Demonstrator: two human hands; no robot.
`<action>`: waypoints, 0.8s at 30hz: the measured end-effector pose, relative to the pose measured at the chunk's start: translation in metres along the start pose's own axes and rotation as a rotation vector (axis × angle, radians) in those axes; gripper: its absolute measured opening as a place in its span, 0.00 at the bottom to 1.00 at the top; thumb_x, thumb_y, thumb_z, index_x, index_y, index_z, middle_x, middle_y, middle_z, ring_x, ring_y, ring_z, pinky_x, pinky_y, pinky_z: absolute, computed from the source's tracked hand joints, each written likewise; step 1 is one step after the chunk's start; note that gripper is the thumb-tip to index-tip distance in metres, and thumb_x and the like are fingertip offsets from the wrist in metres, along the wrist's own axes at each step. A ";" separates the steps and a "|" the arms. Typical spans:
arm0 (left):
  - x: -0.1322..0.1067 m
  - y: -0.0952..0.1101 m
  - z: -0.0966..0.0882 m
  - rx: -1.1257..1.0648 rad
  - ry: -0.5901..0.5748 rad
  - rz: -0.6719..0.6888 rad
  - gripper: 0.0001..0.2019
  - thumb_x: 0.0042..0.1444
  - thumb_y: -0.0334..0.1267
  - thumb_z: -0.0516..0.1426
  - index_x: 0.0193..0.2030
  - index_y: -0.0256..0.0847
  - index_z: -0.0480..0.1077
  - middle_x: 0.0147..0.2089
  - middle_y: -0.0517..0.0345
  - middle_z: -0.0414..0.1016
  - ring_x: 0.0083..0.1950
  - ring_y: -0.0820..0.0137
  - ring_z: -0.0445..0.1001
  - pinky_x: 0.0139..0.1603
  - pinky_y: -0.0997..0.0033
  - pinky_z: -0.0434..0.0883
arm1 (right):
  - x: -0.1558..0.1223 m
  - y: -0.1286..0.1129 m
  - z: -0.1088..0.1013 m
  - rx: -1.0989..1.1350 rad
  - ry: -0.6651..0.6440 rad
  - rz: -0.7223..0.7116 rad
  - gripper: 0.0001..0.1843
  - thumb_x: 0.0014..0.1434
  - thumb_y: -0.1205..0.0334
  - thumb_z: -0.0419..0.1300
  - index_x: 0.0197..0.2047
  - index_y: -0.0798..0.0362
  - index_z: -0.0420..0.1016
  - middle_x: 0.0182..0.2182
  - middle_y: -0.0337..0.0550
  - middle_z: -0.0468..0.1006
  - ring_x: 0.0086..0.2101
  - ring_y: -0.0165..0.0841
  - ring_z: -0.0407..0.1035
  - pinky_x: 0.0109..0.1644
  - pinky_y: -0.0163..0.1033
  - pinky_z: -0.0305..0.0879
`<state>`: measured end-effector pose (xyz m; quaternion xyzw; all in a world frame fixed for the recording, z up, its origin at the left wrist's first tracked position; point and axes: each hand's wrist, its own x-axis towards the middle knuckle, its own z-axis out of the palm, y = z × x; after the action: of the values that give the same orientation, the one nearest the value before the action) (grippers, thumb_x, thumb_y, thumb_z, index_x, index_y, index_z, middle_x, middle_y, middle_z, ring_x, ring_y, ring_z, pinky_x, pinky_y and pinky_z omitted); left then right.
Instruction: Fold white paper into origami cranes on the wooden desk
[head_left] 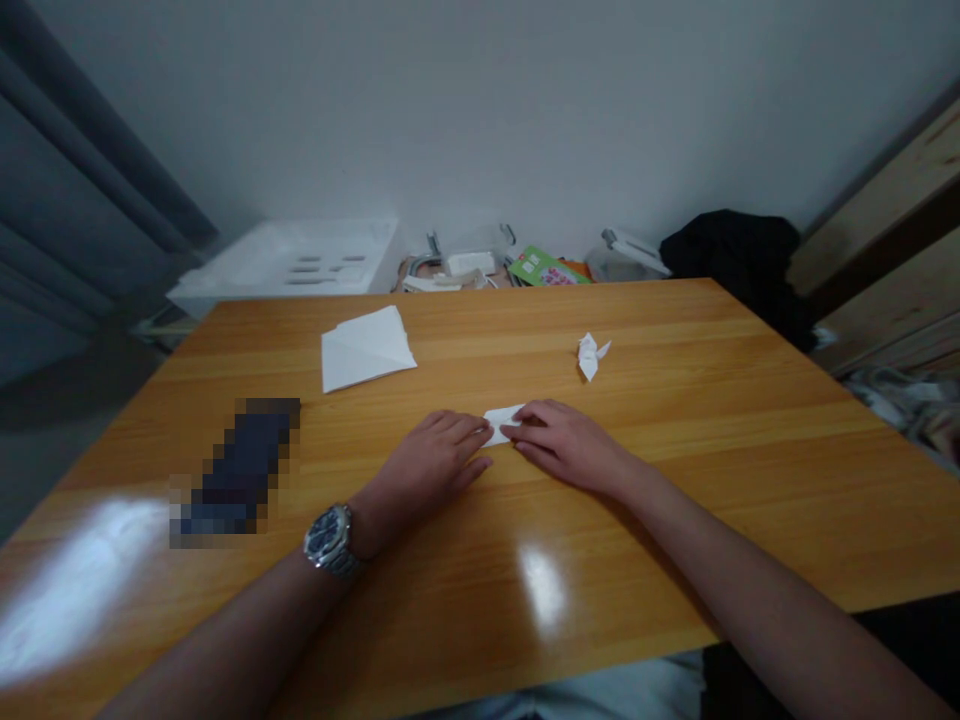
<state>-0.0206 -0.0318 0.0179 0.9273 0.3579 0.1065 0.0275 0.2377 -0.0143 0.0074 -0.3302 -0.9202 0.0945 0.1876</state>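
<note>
A small piece of folded white paper [501, 424] lies on the table between my hands. At its left end, the fingertips of my left hand [431, 460] hold the paper down, with the thumb stretched out below it. My right hand [570, 446] grips the other end, its fingers bent and partly covering the paper. Some of the folds are hidden under the fingers. Beyond my right hand stands a small folded white paper figure [590, 357] with pointed ends. A silver watch [330, 540] is on my left wrist.
White paper sheets [367, 348] lie at the back left of the wooden table [465, 590]. A dark pixelated object [244, 470] is left of my left hand. Behind the far edge are a white tray [300, 255], a green packet [546, 268] and dark cloth [731, 250].
</note>
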 end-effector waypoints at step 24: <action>0.009 0.005 0.013 -0.062 0.118 -0.109 0.14 0.70 0.42 0.53 0.54 0.40 0.74 0.52 0.49 0.76 0.52 0.60 0.74 0.54 0.58 0.72 | 0.010 0.003 0.014 0.186 0.107 0.012 0.08 0.68 0.63 0.59 0.47 0.52 0.79 0.43 0.48 0.79 0.45 0.38 0.71 0.50 0.45 0.70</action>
<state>-0.0079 -0.0293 0.0071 0.8973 0.4053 0.1701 0.0407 0.2268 -0.0062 -0.0037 -0.3214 -0.8942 0.1629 0.2656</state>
